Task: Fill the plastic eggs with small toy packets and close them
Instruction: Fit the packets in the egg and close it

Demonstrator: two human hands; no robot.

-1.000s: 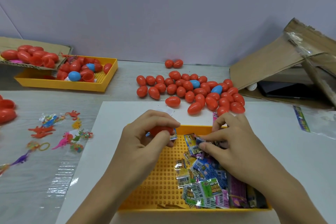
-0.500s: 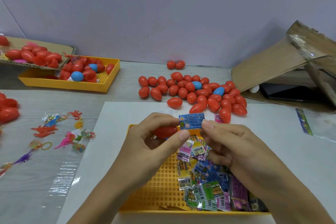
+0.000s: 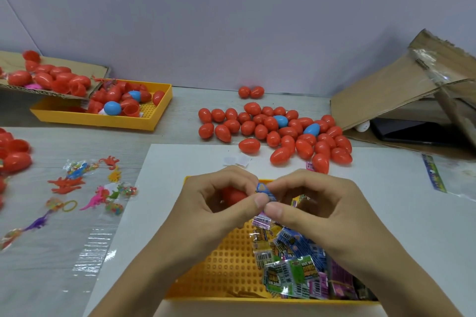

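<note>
My left hand (image 3: pixel 219 203) holds a red egg piece (image 3: pixel 233 195) in its curled fingers, while its thumb and forefinger pinch a small blue toy packet (image 3: pixel 265 189). My right hand (image 3: pixel 316 203) pinches the same packet from the right side; the packet looks folded between the fingertips. Both hands hover over the far end of a yellow perforated tray (image 3: pixel 226 260) that holds a heap of toy packets (image 3: pixel 296 262) at its right half. A pile of closed red and blue eggs (image 3: pixel 278 131) lies beyond the tray.
A second yellow tray (image 3: pixel 103 121) with egg pieces sits at back left under a cardboard flap (image 3: pixel 54 85) loaded with red eggs. Small loose toys (image 3: pixel 85 188) lie at left on clear film. A cardboard box (image 3: pixel 401 90) stands at right, and a white sheet (image 3: pixel 386 201) lies under the tray.
My right hand lifted a blue packet out of the tray heap and brought it up to my left hand. The flat packet is now folded small between both hands' fingertips.
</note>
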